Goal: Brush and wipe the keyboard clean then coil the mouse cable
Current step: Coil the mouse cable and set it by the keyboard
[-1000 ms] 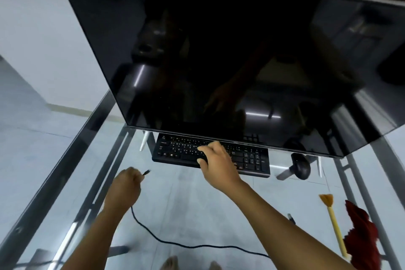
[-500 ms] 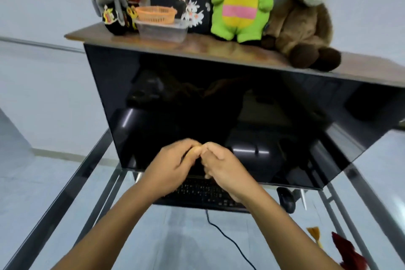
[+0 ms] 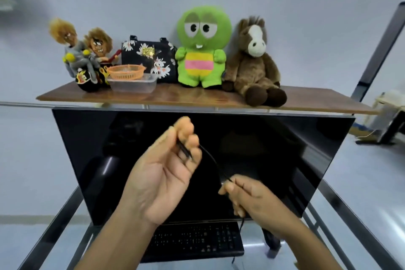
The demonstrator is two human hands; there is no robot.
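Your left hand point(image 3: 160, 180) pinches the mouse cable point(image 3: 213, 163) end between thumb and fingers; your right hand point(image 3: 247, 199) grips it lower, so a short span arcs between them, probably ready for looping. The keyboard point(image 3: 195, 241) lies below. Behind, the dark monitor point(image 3: 285, 160) and the toy-laden shelf point(image 3: 197, 96) stand clear of the work.
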